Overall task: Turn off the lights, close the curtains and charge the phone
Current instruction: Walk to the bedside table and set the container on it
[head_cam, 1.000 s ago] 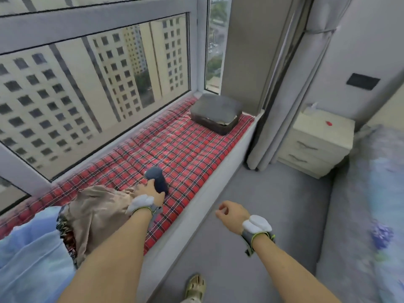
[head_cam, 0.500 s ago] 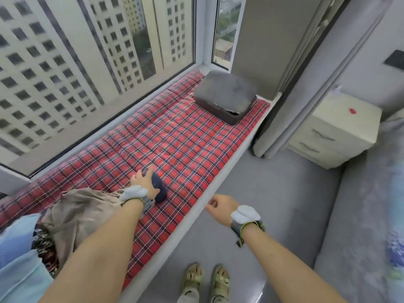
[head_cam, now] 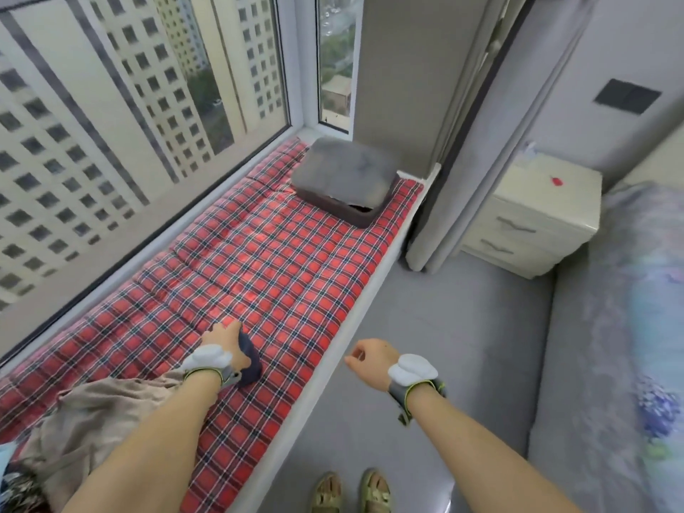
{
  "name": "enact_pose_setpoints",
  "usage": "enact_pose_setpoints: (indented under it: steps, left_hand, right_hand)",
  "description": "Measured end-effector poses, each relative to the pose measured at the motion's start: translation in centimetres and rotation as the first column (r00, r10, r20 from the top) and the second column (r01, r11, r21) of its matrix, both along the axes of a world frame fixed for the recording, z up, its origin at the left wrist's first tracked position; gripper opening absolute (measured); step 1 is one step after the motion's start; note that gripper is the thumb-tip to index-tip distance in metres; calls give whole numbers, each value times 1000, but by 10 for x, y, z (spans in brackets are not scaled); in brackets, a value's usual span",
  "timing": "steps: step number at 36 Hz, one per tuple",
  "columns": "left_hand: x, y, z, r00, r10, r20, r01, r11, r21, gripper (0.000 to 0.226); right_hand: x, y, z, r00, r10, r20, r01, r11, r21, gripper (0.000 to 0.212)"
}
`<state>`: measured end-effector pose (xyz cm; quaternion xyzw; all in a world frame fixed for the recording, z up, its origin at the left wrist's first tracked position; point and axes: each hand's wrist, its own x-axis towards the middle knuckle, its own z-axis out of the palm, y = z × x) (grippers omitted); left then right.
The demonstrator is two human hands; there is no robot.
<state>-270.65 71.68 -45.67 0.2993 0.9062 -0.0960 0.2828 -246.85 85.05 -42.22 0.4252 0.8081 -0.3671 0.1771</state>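
Observation:
My left hand holds a dark blue, rounded object down against the red plaid mat on the window seat; it may be the phone, but I cannot tell. My right hand hovers over the grey floor beside the seat's edge, fingers curled with nothing in them. The grey curtain hangs gathered at the right end of the window, leaving the glass uncovered. A dark switch panel sits on the wall above the nightstand.
A grey cushion box lies at the mat's far end. Brown cloth is heaped on the near left. A cream two-drawer nightstand stands by the curtain, with the bed along the right. My sandalled feet are below.
My left hand has brought the dark object lower, onto the mat. My right hand has hardly moved. The view has tilted downward and nearer to the seat.

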Motion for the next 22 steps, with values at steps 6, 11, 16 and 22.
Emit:
enact_pose_setpoints:
  steps: [6, 11, 16, 22]
  left_hand:
    - [13, 65, 34, 983, -165, 82, 155, 981, 113, 52]
    - [37, 135, 54, 944, -314, 98, 295, 940, 172, 62]
    - [90, 235, 74, 872, -485, 69, 466, 863, 194, 77]
    - [164, 338, 98, 828, -556, 69, 491, 779, 391, 68]
  right_hand:
    - [18, 35, 18, 991, -123, -49, 124, 992, 11, 31]
    - [38, 68, 30, 973, -220, -76, 221, 975, 5, 32]
    - [77, 136, 47, 955, -288, -78, 290, 957, 25, 24]
    - [140, 226, 66, 926, -371, -73, 376, 921, 96, 29]
